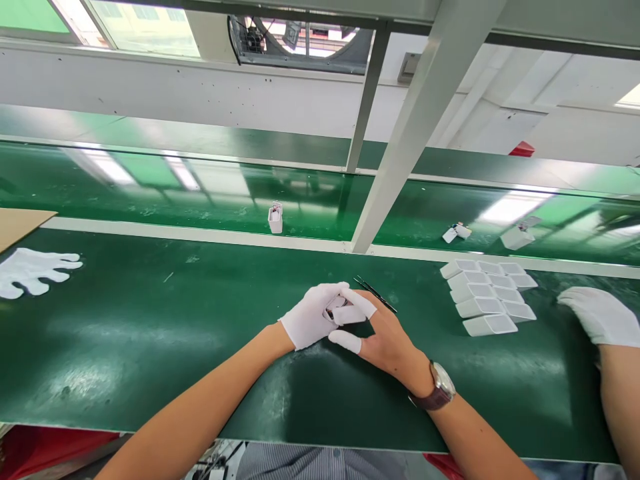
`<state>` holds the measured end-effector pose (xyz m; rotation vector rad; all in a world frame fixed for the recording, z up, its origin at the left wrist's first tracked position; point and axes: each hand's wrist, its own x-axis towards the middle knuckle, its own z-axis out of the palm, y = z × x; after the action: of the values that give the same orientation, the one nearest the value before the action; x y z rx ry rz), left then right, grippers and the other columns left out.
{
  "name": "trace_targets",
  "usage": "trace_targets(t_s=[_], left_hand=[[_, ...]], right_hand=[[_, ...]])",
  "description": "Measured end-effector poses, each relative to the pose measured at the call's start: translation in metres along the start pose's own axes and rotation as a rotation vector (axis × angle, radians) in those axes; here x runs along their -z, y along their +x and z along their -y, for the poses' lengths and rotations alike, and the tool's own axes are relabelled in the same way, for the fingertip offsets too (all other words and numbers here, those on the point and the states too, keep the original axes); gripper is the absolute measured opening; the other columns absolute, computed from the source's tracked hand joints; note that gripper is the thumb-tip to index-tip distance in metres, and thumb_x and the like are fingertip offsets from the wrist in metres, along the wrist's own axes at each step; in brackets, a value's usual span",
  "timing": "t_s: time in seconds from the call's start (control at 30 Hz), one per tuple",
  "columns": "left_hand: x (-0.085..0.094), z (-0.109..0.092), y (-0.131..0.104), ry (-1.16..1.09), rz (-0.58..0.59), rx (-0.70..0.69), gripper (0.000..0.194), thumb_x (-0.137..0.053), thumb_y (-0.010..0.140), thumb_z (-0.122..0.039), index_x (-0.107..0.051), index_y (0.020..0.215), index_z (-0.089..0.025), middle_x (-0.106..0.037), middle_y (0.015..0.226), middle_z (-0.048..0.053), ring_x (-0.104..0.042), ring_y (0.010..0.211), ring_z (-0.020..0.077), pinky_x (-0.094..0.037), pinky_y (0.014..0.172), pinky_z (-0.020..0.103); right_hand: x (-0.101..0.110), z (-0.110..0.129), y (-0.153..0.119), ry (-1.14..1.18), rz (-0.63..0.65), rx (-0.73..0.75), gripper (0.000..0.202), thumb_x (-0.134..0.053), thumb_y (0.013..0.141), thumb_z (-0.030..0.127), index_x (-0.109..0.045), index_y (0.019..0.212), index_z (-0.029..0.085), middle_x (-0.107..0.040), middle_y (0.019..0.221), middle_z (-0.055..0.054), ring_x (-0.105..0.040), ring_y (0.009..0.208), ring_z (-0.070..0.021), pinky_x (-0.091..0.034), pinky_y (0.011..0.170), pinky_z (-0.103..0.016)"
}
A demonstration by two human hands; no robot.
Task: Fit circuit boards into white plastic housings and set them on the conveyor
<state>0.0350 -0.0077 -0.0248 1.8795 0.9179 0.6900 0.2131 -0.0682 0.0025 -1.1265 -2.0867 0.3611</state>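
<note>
My left hand (313, 316), in a white glove, is wrapped round a small white box (349, 315) above the green table. Dark and pinkish bits show at the box's near end; the details are too small to tell. My right hand (380, 332) has white covers on some fingertips and a watch at the wrist. Its thumb and fingers are apart, close around the box's right end, with the fingertips reaching over to my left hand. Black tweezers (376, 294) lie just behind my right hand.
Several white open boxes (485, 297) stand grouped on the right, beside another person's gloved hand (603, 317). A white glove (35, 272) lies far left. Beyond the pale rail (200, 233), a belt carries small boxes (275, 219). A slanted post (400, 140) rises behind my hands.
</note>
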Motion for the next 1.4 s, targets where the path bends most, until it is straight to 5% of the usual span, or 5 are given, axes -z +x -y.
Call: trace_targets(t_s=[0.17, 0.53, 0.73, 0.97, 1.4], left_hand=[[0.012, -0.001, -0.001, -0.001, -0.018, -0.149, 0.034, -0.077, 0.077, -0.033, -0.070, 0.109, -0.023, -0.071, 0.095, 0.006, -0.068, 0.094, 0.0249, -0.054, 0.089, 0.043], [0.032, -0.003, -0.005, -0.111, -0.027, 0.058, 0.070, -0.084, 0.069, -0.031, -0.056, 0.133, -0.022, -0.070, 0.117, 0.006, -0.069, 0.101, 0.0220, -0.057, 0.092, 0.038], [0.054, -0.012, -0.006, 0.085, -0.104, 0.041, 0.034, -0.063, 0.087, -0.029, -0.066, 0.120, -0.023, -0.069, 0.093, -0.001, -0.066, 0.087, 0.0158, -0.056, 0.089, 0.034], [0.049, -0.008, -0.005, 0.119, -0.097, -0.005, 0.043, -0.072, 0.080, -0.035, -0.064, 0.121, -0.023, -0.063, 0.100, 0.003, -0.065, 0.086, 0.0184, -0.059, 0.083, 0.037], [0.032, -0.003, 0.005, -0.599, -0.010, 0.395, 0.048, -0.082, 0.069, -0.026, -0.068, 0.113, -0.019, -0.071, 0.102, 0.007, -0.070, 0.098, 0.0252, -0.057, 0.085, 0.041]], right_hand=[[0.004, -0.008, 0.000, 0.138, -0.148, -0.078, 0.037, -0.042, 0.103, 0.018, -0.052, 0.137, 0.025, -0.063, 0.125, -0.011, -0.063, 0.116, -0.0234, -0.055, 0.101, -0.047], [-0.015, -0.020, 0.000, 0.094, -0.008, -0.017, 0.038, -0.055, 0.098, 0.019, -0.054, 0.136, 0.027, -0.058, 0.141, -0.010, -0.057, 0.130, -0.0238, -0.052, 0.110, -0.048], [-0.022, -0.022, -0.002, -0.004, 0.003, 0.055, 0.036, -0.054, 0.098, 0.016, -0.059, 0.132, 0.026, -0.061, 0.131, -0.011, -0.064, 0.119, -0.0237, -0.059, 0.099, -0.044], [-0.022, -0.020, -0.003, -0.093, 0.033, 0.045, 0.035, -0.053, 0.098, 0.016, -0.058, 0.132, 0.025, -0.062, 0.130, -0.013, -0.064, 0.119, -0.0259, -0.060, 0.098, -0.047], [-0.022, -0.017, 0.001, -0.046, 0.014, 0.057, 0.042, -0.054, 0.094, 0.011, -0.057, 0.134, 0.025, -0.062, 0.127, -0.013, -0.064, 0.116, -0.0265, -0.061, 0.095, -0.046]])
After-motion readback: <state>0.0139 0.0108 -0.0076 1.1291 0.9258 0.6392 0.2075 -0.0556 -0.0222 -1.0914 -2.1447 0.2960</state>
